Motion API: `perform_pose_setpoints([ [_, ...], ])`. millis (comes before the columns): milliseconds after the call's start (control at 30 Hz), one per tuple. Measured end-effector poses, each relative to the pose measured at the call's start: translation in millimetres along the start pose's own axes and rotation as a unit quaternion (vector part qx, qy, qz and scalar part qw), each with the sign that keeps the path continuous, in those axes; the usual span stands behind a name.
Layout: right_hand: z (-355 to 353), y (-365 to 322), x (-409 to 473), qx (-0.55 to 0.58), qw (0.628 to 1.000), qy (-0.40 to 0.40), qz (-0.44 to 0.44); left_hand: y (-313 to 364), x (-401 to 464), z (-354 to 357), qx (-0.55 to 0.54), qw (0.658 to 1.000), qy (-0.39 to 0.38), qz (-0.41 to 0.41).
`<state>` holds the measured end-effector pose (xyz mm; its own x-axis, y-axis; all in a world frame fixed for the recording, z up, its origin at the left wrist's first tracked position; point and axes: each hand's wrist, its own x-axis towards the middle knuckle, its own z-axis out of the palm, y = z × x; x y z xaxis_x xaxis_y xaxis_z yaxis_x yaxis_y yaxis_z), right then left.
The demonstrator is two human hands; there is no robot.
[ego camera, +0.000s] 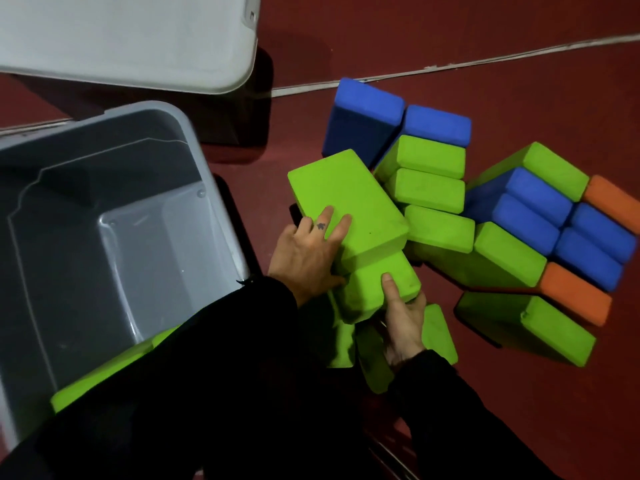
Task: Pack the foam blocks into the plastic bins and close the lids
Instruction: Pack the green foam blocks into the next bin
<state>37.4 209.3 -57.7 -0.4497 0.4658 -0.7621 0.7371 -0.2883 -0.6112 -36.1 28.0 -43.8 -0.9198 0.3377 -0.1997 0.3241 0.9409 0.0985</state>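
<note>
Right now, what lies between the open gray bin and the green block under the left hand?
In the head view, only dark red floor separates the open gray bin from the green block under the left hand.

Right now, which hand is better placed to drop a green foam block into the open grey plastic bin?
Left hand: it rests on the top green foam block, nearest the grey plastic bin.
</note>
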Motion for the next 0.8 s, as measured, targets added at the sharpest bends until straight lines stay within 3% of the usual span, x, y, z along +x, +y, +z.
perform_pose_setpoints([
  [100,-1.3,-13.9,-12.0,-0.016,0.999,-0.023,-0.039,-11.7,-7.7,-18.8,0.042,0.997,0.056,0.041],
  [267,-0.6,-32.1,-41.6,0.0,0.995,-0.049,-0.09,-8.6,-25.3,-59.6,0.031,0.998,0.039,0.04],
  [400,3.3,-56.9,-67.5,0.035,0.987,-0.078,-0.138,-15.7,-49.2,-95.8,0.085,0.988,0.102,0.075],
  [600,39.6,-100.0,-124.3,0.019,0.956,-0.146,-0.255,-23.9,-92.4,-167.5,0.06,0.965,0.235,-0.101],
  [800,88.2,-91.0,-180.4,-0.06,0.915,-0.237,-0.322,-92.4,-173.1,-201.2,0.044,0.949,0.251,-0.187],
])
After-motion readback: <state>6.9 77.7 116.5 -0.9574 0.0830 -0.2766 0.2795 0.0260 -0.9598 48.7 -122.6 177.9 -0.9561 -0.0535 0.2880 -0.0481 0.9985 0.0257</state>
